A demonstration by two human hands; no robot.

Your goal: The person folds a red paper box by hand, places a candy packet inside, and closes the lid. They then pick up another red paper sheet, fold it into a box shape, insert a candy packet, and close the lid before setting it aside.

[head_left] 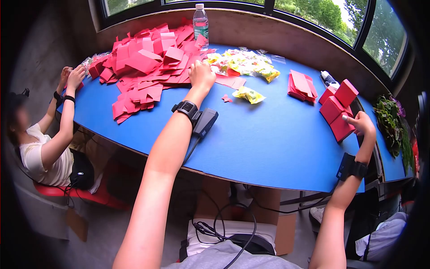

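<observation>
My left hand (201, 75) reaches to the right edge of a large heap of red folded paper pieces (139, 58); its fingers are hidden behind the back of the hand. At the right side of the blue table (233, 139), my right hand (362, 123) touches a group of red paper boxes (336, 112), thumb extended against the lowest one. Whether its fingers grip the box is unclear. A yellow packet (248, 95) and a small red scrap (226, 98) lie to the right of my left forearm. Several yellow and white packets (244, 62) lie behind them.
A water bottle (200, 27) stands behind the heap. Flat red pieces (302, 86) and a white tube (329, 80) lie near the boxes. At the left, a seated co-worker (45, 143) has both hands at the table edge. Plants (389, 121) are at the far right.
</observation>
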